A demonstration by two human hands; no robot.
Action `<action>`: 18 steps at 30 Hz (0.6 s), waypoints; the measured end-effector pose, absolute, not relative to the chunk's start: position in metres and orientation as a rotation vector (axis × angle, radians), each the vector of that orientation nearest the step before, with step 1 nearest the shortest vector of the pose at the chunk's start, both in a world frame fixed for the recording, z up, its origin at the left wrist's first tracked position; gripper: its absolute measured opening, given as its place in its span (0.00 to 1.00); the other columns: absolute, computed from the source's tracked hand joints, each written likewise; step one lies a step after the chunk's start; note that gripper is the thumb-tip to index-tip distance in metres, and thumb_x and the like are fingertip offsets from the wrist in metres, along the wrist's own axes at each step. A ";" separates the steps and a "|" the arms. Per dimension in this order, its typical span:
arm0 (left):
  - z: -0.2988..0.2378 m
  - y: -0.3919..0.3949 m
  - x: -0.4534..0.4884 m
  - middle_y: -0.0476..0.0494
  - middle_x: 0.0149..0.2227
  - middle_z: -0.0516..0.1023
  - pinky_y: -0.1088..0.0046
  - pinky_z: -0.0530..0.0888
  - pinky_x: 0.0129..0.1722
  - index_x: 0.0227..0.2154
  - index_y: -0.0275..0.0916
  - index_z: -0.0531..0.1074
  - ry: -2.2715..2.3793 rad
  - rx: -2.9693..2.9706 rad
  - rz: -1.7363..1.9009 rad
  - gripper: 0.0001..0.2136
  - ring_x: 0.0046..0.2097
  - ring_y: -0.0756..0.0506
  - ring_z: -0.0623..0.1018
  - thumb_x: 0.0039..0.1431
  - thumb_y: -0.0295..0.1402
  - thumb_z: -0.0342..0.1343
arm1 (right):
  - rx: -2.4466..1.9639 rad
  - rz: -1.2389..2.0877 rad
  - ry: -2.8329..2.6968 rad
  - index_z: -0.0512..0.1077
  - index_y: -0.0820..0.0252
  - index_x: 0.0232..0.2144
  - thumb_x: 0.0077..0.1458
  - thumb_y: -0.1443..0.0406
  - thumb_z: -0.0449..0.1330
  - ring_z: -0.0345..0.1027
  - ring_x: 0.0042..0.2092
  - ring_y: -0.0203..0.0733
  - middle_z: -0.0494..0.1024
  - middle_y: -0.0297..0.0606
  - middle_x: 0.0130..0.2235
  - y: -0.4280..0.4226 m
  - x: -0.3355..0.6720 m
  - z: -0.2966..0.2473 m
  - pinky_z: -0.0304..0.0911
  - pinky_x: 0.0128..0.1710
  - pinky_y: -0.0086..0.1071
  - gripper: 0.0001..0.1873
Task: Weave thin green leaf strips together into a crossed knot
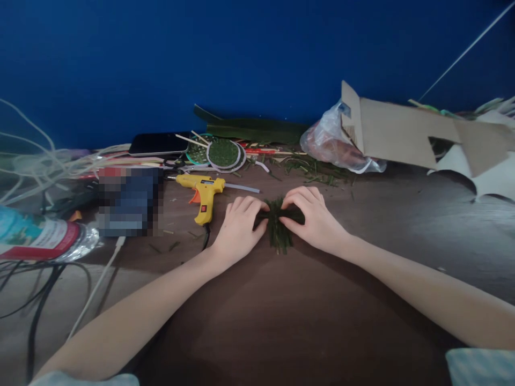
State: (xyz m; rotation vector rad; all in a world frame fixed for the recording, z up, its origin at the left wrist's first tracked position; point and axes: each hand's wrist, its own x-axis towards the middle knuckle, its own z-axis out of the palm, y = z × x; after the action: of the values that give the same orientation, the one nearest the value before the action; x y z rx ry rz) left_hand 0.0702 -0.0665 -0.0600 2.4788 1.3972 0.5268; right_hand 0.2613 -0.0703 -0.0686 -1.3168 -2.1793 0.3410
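Just above the table's middle, my two hands pinch a dark green fringed bundle (279,233) from either side. Its fringe hangs down between them, and darker strands stick out sideways under the fingers. My left hand (240,228) has thumb and forefinger closed on its left side. On the right side, my right hand (311,217) grips it the same way. What the bundle is made of cannot be told for sure; it looks like cut strips. Close to my left hand lies a yellow hot glue gun (203,194) with a glue stick at its rear.
Round green pieces with pale rims (223,154), green scraps (317,171) and a dark green sheet (257,130) lie along the back. A plastic bag (332,136) and cut cardboard (402,131) stand at right. At left are a plugged-in phone (134,198), a bottle (40,236) and cables.
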 end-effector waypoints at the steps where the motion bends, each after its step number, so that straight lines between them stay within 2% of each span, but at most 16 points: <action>1: -0.060 -0.067 0.070 0.46 0.39 0.71 0.64 0.63 0.42 0.36 0.38 0.66 1.398 2.478 0.521 0.06 0.43 0.43 0.68 0.55 0.25 0.52 | -1.327 0.323 -2.176 0.64 0.58 0.31 0.51 0.67 0.58 0.59 0.43 0.47 0.70 0.40 0.38 -0.071 0.261 -0.068 0.56 0.42 0.40 0.04; 3: -0.059 -0.067 0.070 0.46 0.39 0.71 0.64 0.63 0.42 0.35 0.38 0.66 1.397 2.472 0.520 0.06 0.43 0.43 0.68 0.55 0.25 0.52 | -1.336 0.278 -2.168 0.65 0.58 0.29 0.51 0.69 0.56 0.59 0.42 0.47 0.70 0.39 0.37 -0.072 0.262 -0.066 0.55 0.41 0.40 0.03; 7: -0.058 -0.067 0.070 0.46 0.38 0.72 0.65 0.64 0.42 0.34 0.38 0.67 1.399 2.463 0.544 0.05 0.42 0.44 0.69 0.54 0.24 0.52 | -1.327 0.243 -2.178 0.66 0.58 0.29 0.48 0.73 0.54 0.58 0.41 0.46 0.70 0.39 0.36 -0.073 0.262 -0.064 0.54 0.41 0.40 0.06; 12: -0.058 -0.067 0.070 0.46 0.38 0.71 0.64 0.64 0.42 0.34 0.39 0.66 1.410 2.464 0.533 0.04 0.42 0.44 0.68 0.54 0.25 0.52 | -1.312 0.254 -2.219 0.67 0.58 0.30 0.51 0.69 0.56 0.58 0.43 0.45 0.70 0.39 0.37 -0.073 0.261 -0.065 0.54 0.41 0.39 0.02; 18: -0.058 -0.067 0.071 0.46 0.38 0.72 0.64 0.64 0.42 0.33 0.38 0.67 1.423 2.474 0.514 0.04 0.43 0.43 0.68 0.54 0.26 0.53 | -1.328 0.274 -2.256 0.68 0.59 0.32 0.52 0.67 0.57 0.57 0.44 0.46 0.70 0.39 0.39 -0.072 0.261 -0.067 0.54 0.42 0.39 0.03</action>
State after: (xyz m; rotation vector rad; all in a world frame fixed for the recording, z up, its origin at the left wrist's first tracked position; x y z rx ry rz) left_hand 0.0706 -0.0669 -0.0580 2.4739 1.4227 0.5141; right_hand 0.2607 -0.0722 -0.0674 -1.3284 -2.2563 0.2741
